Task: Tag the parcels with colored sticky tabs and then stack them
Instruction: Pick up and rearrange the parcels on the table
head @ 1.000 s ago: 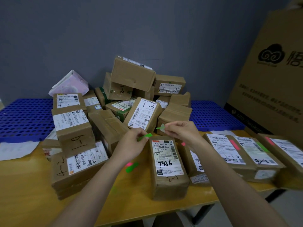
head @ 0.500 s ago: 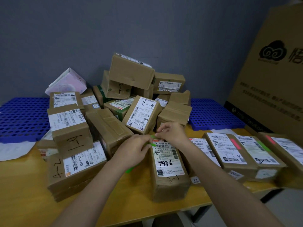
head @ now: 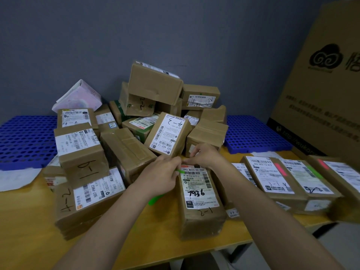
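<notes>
A brown parcel marked 7936 and 2-1 lies lengthwise at the table's middle. My left hand pinches green sticky tabs at the parcel's far left corner. My right hand meets it over the parcel's far edge, fingers curled and pinching at the tab's end. More green tab material shows under my left wrist. Three parcels at the right carry tabs: pink, green, pink.
A heap of brown parcels fills the back middle and left of the wooden table. Blue perforated mats lie behind. A large cardboard box stands at the right. White paper lies at the left.
My two hands came together from apart and dropped onto the far end of the 7936 parcel, bringing the green tab down to its label.
</notes>
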